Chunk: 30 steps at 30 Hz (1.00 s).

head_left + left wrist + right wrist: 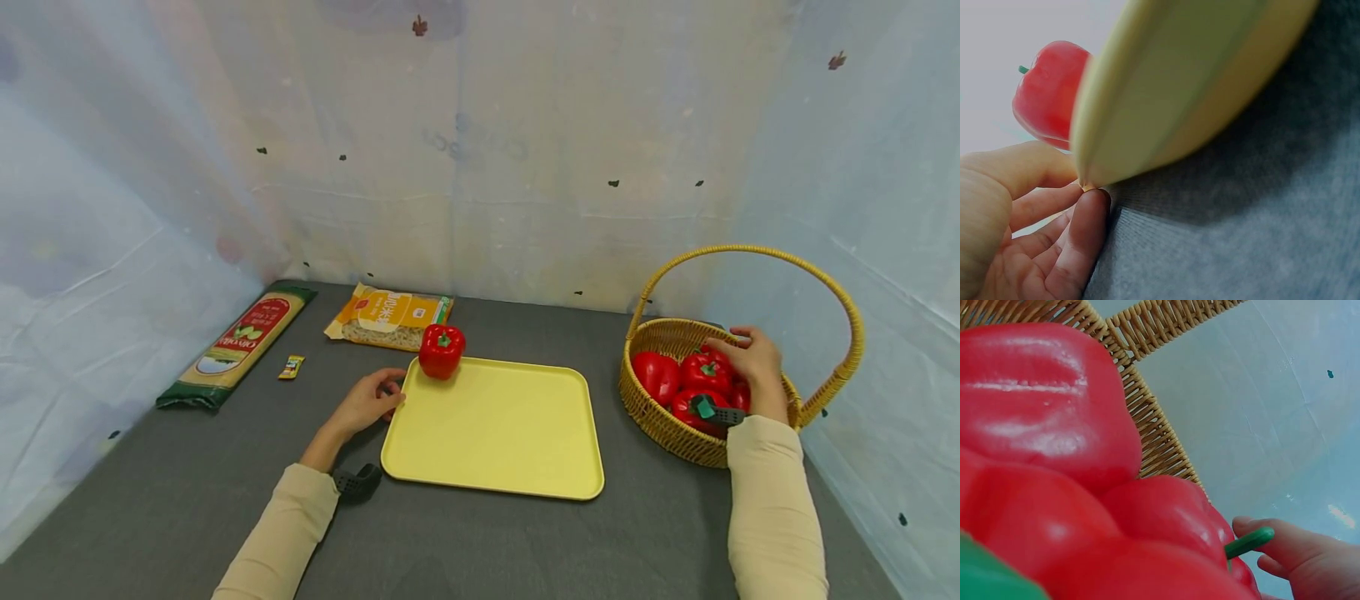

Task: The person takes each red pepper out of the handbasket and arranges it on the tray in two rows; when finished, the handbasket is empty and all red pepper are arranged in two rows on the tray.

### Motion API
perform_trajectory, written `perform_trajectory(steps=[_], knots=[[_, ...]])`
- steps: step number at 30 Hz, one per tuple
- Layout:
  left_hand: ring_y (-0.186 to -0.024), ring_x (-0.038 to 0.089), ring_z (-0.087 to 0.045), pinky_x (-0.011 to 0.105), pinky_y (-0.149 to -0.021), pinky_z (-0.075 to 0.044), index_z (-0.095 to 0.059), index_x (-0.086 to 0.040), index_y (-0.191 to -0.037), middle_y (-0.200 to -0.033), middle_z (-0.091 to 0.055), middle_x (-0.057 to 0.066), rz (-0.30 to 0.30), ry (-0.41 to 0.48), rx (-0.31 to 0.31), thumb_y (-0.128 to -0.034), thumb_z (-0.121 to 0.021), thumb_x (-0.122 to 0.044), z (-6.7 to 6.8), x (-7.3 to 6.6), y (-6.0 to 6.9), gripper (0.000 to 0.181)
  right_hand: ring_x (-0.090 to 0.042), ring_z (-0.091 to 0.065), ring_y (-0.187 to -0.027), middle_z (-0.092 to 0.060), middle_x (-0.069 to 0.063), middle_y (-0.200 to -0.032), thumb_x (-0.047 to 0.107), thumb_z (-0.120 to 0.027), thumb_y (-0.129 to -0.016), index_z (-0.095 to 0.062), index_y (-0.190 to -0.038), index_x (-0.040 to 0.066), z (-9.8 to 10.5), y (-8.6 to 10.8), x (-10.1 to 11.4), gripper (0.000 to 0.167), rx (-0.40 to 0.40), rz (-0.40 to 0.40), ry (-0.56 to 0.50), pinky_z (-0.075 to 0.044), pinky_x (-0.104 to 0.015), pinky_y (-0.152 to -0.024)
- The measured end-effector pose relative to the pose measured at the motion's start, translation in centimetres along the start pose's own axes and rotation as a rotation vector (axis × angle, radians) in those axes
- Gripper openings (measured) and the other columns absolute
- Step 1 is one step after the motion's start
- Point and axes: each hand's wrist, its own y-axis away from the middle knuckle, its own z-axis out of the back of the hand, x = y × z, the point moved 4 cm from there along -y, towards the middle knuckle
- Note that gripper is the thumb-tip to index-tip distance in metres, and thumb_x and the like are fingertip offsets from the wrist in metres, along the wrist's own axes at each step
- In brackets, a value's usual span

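Note:
My left hand point(369, 402) is at the left edge of a yellow tray point(495, 433); in the left wrist view its fingertips point(1092, 203) pinch the tray's rim. A red bell pepper point(441, 352) with a green stem sits on the tray's back left corner. On the right, my right hand point(753, 362) reaches into a wicker basket point(675, 439) of several red peppers point(703, 375). In the right wrist view its extended finger point(1279, 540) lies beside a green-stemmed pepper point(1169, 515). Peppers partly hide that hand, and I see no pepper lifted.
Behind the tray lies a yellow grain bag point(390, 317). A long green and beige packet point(240, 343) lies at the far left, with a small yellow sachet point(291, 367) beside it. The basket's tall handle point(750, 248) arches above its rim. Pale sheeting point(525, 167) encloses the table.

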Motion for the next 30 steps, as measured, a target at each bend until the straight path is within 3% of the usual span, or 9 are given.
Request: perform_trajectory(steps=[10, 21, 30], knots=[[-0.063, 0.02, -0.053, 0.031, -0.057, -0.05, -0.047, 0.001, -0.131, -0.091, -0.054, 0.013, 0.012, -0.006, -0.008, -0.0899, -0.06, -0.009, -0.04, 0.28, -0.03, 0.045, -0.051, -0.034, -0.117, -0.033, -0.037, -0.132, 0.056, -0.055, -0.085, -0.034, -0.137, -0.008, -0.17, -0.47, -0.55, 0.085, 0.074, -0.001, 0.163, -0.033, -0.059, -0.096], [-0.063, 0.02, -0.053, 0.031, -0.058, -0.05, -0.046, 0.003, -0.132, -0.091, -0.054, 0.013, 0.0, -0.009, 0.003, -0.09, -0.059, -0.009, 0.03, -0.17, 0.11, 0.045, -0.053, -0.03, -0.119, -0.026, -0.041, -0.134, 0.043, -0.048, -0.092, -0.023, -0.139, -0.013, -0.11, -0.24, -0.37, 0.077, 0.168, -0.016, 0.209, -0.03, -0.061, -0.098], [-0.063, 0.02, -0.053, 0.031, -0.058, -0.05, -0.046, 0.003, -0.132, -0.091, -0.054, 0.013, -0.01, -0.004, 0.007, -0.0902, -0.059, -0.009, 0.05, -0.17, 0.11, 0.045, -0.053, -0.026, -0.122, -0.021, -0.041, -0.136, 0.041, -0.047, -0.093, -0.019, -0.139, -0.015, 0.1, 0.01, -0.05, 0.078, 0.232, -0.052, 0.163, -0.028, -0.06, -0.101]])
